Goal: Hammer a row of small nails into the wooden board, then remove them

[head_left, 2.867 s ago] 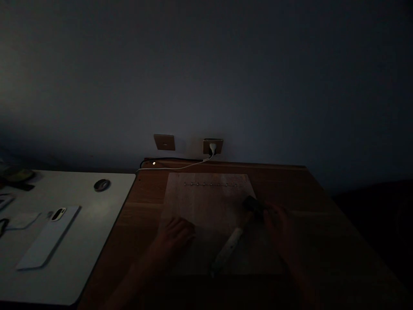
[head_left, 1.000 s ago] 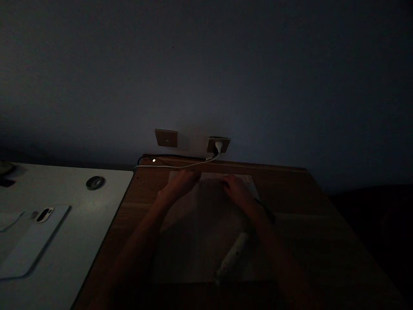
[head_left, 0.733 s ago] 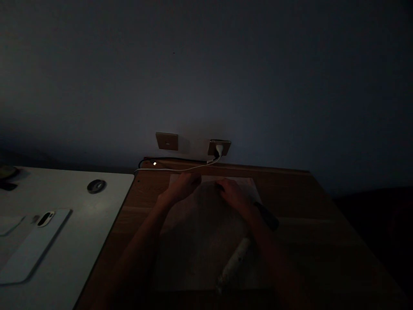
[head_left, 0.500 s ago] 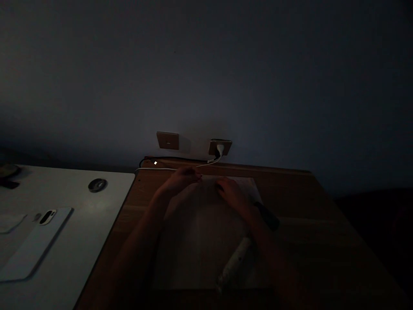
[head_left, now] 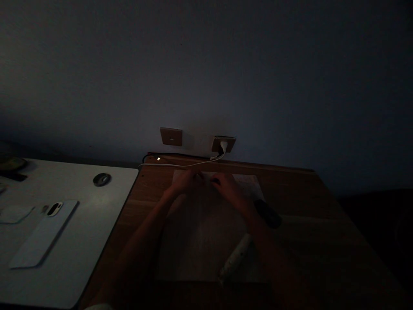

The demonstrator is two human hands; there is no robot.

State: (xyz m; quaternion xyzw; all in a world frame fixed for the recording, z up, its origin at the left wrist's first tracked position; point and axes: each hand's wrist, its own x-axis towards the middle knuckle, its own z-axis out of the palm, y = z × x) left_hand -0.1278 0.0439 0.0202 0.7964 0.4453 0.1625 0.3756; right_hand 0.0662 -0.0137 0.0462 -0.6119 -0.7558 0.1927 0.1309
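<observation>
Wall: a dim grey-blue plain wall (head_left: 206,77) fills the upper half; hours are read from the middle of the board, with 12 toward this wall.
Wooden table: a brown wooden tabletop with visible grain (head_left: 309,206), under the board and hands.
White table: a smooth white tabletop with a dark edge (head_left: 97,232), at 9 o'clock, beside the wooden one.
Board: a pale, flat rectangular board (head_left: 196,241) lying on the wood, its far edge near the wall.
Left hand: the bare left hand (head_left: 189,180) at 11 o'clock, over the board's far edge, fingers curled inward — whether they pinch anything, I cannot tell.
Right hand: the bare right hand (head_left: 226,185) at 1 o'clock, just beside the left but apart, fingers bent down; its grip is too dark to tell.
Hammer: a hammer-like tool with a dark block head and pale worn handle (head_left: 237,257), handle on the board at 4 o'clock, head near 2, the right forearm passing across its middle.
Phone-like slab: a pale rectangular slab with a dark-centred oval (head_left: 43,237), at 9 o'clock on the white table.
Sockets: two square brownish plates (head_left: 171,136), near 11 and 12 — the latter with a white plug (head_left: 223,146).
Tape: a dark ring-shaped roll (head_left: 97,181), at 10 o'clock.
</observation>
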